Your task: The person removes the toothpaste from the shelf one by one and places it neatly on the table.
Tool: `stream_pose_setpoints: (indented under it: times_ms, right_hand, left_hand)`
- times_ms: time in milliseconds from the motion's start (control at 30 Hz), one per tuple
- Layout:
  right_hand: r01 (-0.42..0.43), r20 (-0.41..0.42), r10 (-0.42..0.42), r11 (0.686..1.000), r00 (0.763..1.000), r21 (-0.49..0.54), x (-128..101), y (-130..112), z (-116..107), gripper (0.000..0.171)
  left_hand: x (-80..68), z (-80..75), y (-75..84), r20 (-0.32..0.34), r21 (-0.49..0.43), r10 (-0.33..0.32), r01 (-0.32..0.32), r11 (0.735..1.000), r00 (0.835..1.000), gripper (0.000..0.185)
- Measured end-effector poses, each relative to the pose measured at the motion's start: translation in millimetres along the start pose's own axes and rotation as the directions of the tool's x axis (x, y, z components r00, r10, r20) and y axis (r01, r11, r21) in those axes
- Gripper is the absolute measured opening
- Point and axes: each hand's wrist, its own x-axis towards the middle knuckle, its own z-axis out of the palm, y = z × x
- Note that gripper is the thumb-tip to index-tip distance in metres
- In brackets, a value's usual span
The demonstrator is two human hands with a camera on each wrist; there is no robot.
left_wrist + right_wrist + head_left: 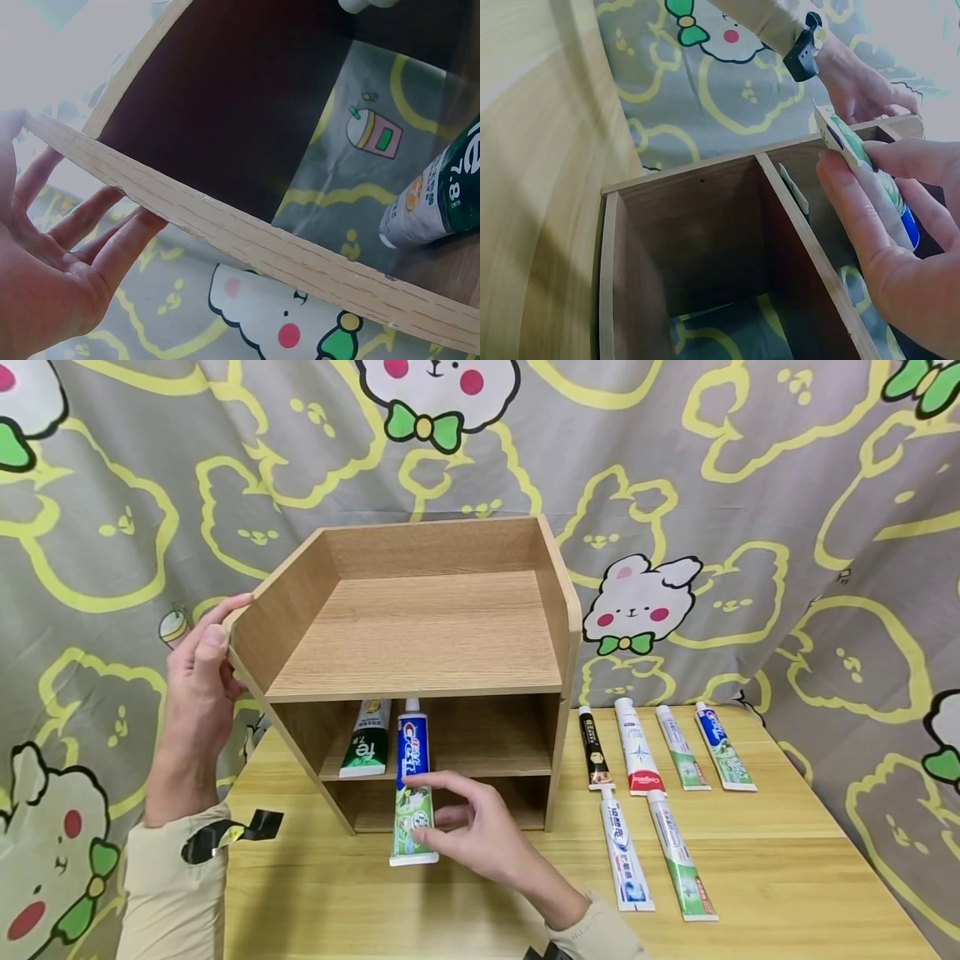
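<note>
In the head view my right hand [480, 827] pinches a blue and green toothpaste tube [413, 793] by its lower half. The tube is held cap up before the middle compartment of a wooden shelf unit [420, 627], its cap near the opening. Beside it, a green and white toothpaste tube [367, 739] lies on the middle shelf at the left. My left hand [198, 685] grips the front edge of the unit's left side panel, thumb on one side and fingers on the other. The right wrist view shows the pinched tube [866, 172] between thumb and fingers.
To the right of the unit, several toothpaste tubes lie on the wooden table [795, 860], among them a black one [595, 747], a red and white one [639, 747] and a blue and green one [725, 747]. A patterned curtain [480, 460] hangs behind.
</note>
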Motion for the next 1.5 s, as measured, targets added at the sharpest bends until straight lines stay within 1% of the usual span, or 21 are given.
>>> stream_pose_setpoints:
  times_ms: [200,367,567,633,933,1067,1300,1500]
  right_hand:
    - [0.014,0.011,-0.014,1.0,1.0,-0.002,-9.7,-2.7,-0.8,0.055]
    - [0.023,0.019,-0.022,1.0,1.0,-0.02,-17.0,-4.9,-1.8,0.054]
    - [0.016,0.005,-0.016,0.998,1.0,-0.053,-24.7,-6.6,-3.3,0.054]
    - [0.014,-0.002,-0.014,0.998,1.0,-0.058,-27.3,-7.3,-4.1,0.053]
    - [0.039,-0.011,-0.04,0.996,0.999,-0.081,-40.3,-10.0,-10.3,0.056]
    - [0.041,-0.009,-0.042,0.994,0.999,-0.105,-46.4,-11.4,-15.2,0.056]
    - [0.041,-0.007,-0.042,0.992,0.999,-0.121,-57.6,-10.8,-27.4,0.05]
    - [0.066,0.002,-0.066,0.99,0.998,-0.127,-65.5,-9.5,-37.3,0.046]
  left_hand:
    - [0.0,1.8,0.3,-0.003,-0.009,0.005,-0.005,1.0,1.0,0.045]
    - [-0.4,2.3,0.8,-0.025,0.031,0.014,-0.013,0.999,1.0,0.046]
    - [-0.7,1.9,1.2,-0.004,0.012,0.003,-0.003,1.0,1.0,0.045]
    - [-0.7,1.9,1.3,-0.001,0.02,0.001,-0.001,1.0,1.0,0.045]
    - [-0.5,1.7,2.0,-0.008,0.026,-0.004,0.005,1.0,1.0,0.045]
    - [0.2,2.4,1.8,-0.005,0.026,-0.003,0.003,1.0,1.0,0.044]
    - [0.6,2.7,0.3,0.002,0.029,-0.001,0.001,1.0,1.0,0.044]
    - [0.3,2.5,0.2,-0.01,-0.001,-0.002,0.002,1.0,1.0,0.045]
